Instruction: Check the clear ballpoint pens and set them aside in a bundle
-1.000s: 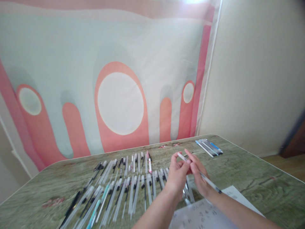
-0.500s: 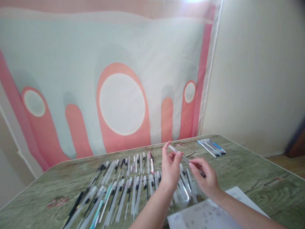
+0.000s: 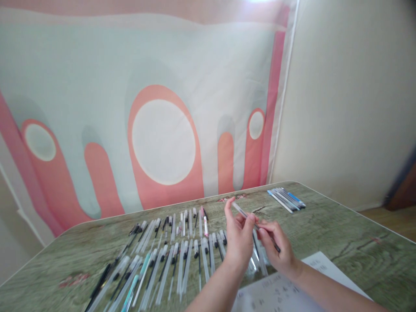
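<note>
Above the table, a slim pen (image 3: 240,210) with a pale, see-through barrel slants down to the right and shows a dark end. My left hand (image 3: 238,238) pinches its upper part between thumb and fingers, with the index finger raised along the far end. Right beside it, my right hand (image 3: 278,247) closes its thumb and fingers on the lower part. Whether the pen's parts are joined inside my fingers is hidden. Below my hands lie clear pen barrels (image 3: 184,271), dark refills and capped pieces in a row, partly covered by my left forearm.
Farther back runs a second row of pen parts (image 3: 149,234), with a pink-and-white pen (image 3: 206,225) at its right end. A bundle of pens (image 3: 286,199) lies at the back right. Handwritten paper (image 3: 276,290) sits under my right forearm on the wood-patterned table (image 3: 341,234).
My right hand has come closer to my left along the pen, so the two nearly touch. The camera view has shifted slightly.
</note>
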The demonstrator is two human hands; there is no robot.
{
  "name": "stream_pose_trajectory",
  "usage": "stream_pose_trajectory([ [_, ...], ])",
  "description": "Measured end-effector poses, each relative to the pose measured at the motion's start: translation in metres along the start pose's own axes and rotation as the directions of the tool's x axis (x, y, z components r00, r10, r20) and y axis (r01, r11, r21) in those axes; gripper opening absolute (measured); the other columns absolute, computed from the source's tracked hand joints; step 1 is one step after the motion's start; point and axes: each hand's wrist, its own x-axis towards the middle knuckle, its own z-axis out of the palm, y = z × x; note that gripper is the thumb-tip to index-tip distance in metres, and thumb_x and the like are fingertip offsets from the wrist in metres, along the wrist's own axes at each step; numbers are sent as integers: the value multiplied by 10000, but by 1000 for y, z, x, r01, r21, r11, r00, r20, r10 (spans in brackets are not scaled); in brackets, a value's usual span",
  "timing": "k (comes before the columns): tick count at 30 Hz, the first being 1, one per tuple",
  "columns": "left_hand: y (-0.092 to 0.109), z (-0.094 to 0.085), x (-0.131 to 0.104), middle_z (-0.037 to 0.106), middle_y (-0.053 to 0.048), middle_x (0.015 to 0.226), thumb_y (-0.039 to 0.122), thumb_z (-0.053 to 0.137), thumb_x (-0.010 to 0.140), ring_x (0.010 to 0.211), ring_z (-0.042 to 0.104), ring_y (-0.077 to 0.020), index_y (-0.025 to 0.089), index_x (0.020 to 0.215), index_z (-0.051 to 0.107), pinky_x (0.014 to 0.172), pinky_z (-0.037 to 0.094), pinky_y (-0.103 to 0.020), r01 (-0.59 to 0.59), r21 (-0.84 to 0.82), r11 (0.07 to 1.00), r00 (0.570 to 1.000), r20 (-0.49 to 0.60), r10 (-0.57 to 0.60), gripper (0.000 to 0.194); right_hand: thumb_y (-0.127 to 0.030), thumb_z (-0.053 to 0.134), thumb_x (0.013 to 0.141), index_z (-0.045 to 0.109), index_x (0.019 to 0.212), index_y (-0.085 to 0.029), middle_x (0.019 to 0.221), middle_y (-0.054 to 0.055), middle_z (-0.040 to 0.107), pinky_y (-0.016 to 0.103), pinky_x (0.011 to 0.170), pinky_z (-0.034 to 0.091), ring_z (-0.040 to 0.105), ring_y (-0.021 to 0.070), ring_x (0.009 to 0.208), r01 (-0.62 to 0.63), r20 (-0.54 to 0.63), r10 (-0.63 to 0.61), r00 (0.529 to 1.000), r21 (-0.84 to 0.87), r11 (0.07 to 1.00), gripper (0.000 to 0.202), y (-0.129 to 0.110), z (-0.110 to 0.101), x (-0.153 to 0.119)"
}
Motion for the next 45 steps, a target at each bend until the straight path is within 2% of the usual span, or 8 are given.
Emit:
stream_pose_trajectory([
  [7,2,-1,2,552,19,680,288,658,684,636,549,-114,250,1227,259,676,438,-260,13,-50,999,1000,13,-12,676,-162,416,853,485,956,-226,871,50,560,303,704,470,566,182,851,-25,9,25,1000,25,999,140,-1,0,-1],
  [20,1,-1,1,549,22,677,274,622,723,598,526,-99,251,1238,248,607,426,-228,39,-90,995,999,31,-37,637,-165,416,857,486,956,-226,899,51,556,278,680,471,568,157,778,-10,10,9,1000,44,999,135,0,1,0],
  [24,2,-11,8,583,0,741,279,602,746,664,547,-94,254,1254,255,685,422,-238,9,-65,998,1000,-3,-9,616,-211,438,856,494,980,-213,956,62,560,292,779,450,546,174,908,-47,112,43,993,34,998,137,-9,2,15],
  [27,1,-18,16,590,4,742,291,606,742,699,567,-97,262,1270,250,726,417,-247,-30,-30,999,993,-118,27,637,-242,421,866,515,963,-199,874,47,577,268,728,447,555,156,818,-109,193,108,975,-5,994,142,-14,-1,26],
  [30,0,-25,24,594,-3,768,291,611,736,731,579,-103,256,1285,242,753,417,-259,-85,1,996,977,-199,84,663,-270,419,867,550,837,-184,734,21,562,248,642,427,531,133,676,-139,206,152,967,-74,988,159,-15,-5,33],
  [37,2,-29,29,605,-18,794,287,597,750,743,576,-102,233,1290,260,770,418,-260,-144,63,988,965,-214,155,639,-339,477,839,614,834,-179,733,17,607,225,577,405,536,128,652,-240,376,264,888,-109,965,210,-13,-7,41],
  [41,-3,-31,31,600,-68,931,290,593,753,878,573,-136,239,1304,239,788,419,-269,-111,79,991,971,-202,125,657,-325,476,837,637,821,-175,747,23,626,238,621,415,554,137,672,-234,383,277,881,-154,960,220,-1,-9,44],
  [45,-7,-34,35,447,-127,1213,277,604,741,1045,498,-161,229,1271,270,835,411,-274,-83,77,994,953,-285,102,628,-343,408,863,629,899,-174,766,32,639,246,626,428,568,143,654,-212,300,302,905,-299,930,281,37,-25,51],
])
